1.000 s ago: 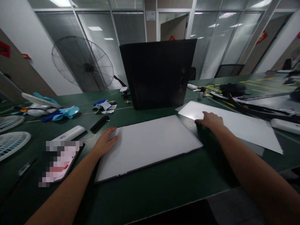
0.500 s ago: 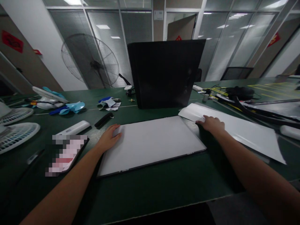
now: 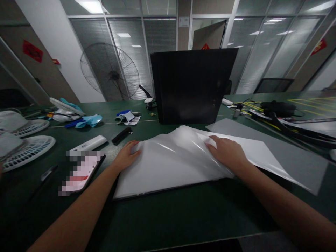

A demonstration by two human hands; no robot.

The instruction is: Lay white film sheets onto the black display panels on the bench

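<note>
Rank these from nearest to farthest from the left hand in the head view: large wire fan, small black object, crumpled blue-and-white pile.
From the left hand:
1. Small black object: just beyond the hand.
2. Crumpled blue-and-white pile: farther back on the green table.
3. Large wire fan: farthest, behind the table, toward the left.

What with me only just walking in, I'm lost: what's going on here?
A person's right hand holds a glossy white sheet that bulges over part of a flat white panel and trails off to the right. The left hand rests at the panel's left end. A grey sheet lies on the green table to the right.
</note>
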